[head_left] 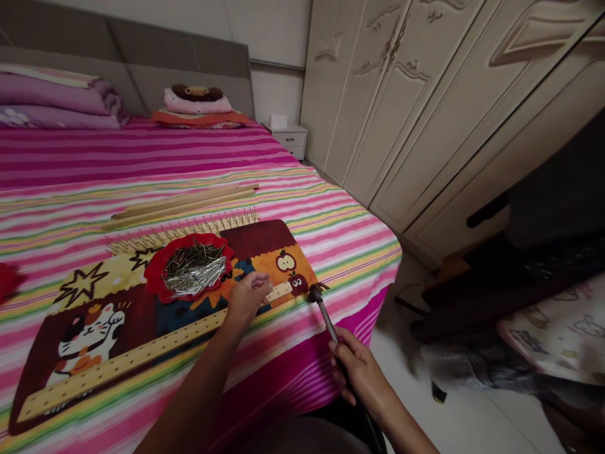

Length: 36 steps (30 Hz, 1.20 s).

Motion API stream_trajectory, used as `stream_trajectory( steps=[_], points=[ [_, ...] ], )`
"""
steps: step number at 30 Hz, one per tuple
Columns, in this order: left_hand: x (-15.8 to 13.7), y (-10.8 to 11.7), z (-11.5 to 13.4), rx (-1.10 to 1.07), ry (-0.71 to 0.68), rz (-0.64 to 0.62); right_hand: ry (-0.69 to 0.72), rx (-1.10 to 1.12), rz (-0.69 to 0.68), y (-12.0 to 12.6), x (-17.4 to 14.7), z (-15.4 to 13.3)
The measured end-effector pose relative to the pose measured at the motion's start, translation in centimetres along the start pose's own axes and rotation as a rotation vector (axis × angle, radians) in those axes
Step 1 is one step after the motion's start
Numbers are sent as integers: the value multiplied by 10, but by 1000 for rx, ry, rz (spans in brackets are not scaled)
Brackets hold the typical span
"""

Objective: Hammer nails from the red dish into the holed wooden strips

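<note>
My right hand (357, 364) is wrapped around the handle of a claw hammer (326, 318), its head over the right end of a patterned mat (255, 236). My left hand (246, 295) is pinched close above a pale wooden strip (142, 351) with rows of holes; whatever sits between the fingertips is too small to make out. The strip lies along the mat's near edge, partly covered by my hand. Left of that hand, a red scalloped bowl (152, 276) holds a heap of silver nails (195, 270). Behind the bowl lies another wooden strip (172, 232) with many nails standing upright in it.
Bare wooden strips (189, 202) lie farther back on the striped bedsheet (340, 221). Folded purple bedding (51, 101) and a pillow stack (198, 104) rest near the headboard. A wardrobe (378, 94) stands at right; a cloth-covered item (558, 328) is at lower right.
</note>
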<state>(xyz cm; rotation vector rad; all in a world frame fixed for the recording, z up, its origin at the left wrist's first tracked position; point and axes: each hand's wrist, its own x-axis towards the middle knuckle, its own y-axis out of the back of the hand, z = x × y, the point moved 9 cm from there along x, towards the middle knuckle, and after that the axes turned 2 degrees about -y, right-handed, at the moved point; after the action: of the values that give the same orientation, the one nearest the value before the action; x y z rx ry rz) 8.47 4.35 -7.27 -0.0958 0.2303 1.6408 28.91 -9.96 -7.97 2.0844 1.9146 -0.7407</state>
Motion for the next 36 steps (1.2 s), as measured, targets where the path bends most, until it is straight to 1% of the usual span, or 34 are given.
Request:
stream_trajectory(
  steps=[2,7,14,19,23,29,32,36],
  points=[
    [2,-1,-1,41,-25,9,1,-1,-1,0,0,0],
    [7,-2,3,168,-138,33,4,-7,-1,0,-2,0],
    [7,-7,3,190,-164,15,0,-9,-10,-2,-3,3],
    [1,-9,11,327,-214,-6,5,27,-17,-6,-9,-8],
    [-3,-10,16,484,-257,-5,17,51,-48,-17,-14,-26],
    [-3,-12,14,512,-268,-17,47,7,-117,-45,-9,-48],
    [-3,-13,12,509,-272,-27,44,-18,-123,-54,1,-51],
    [-2,-13,10,532,-281,-22,6,-45,-130,-59,9,-45]
  ],
)
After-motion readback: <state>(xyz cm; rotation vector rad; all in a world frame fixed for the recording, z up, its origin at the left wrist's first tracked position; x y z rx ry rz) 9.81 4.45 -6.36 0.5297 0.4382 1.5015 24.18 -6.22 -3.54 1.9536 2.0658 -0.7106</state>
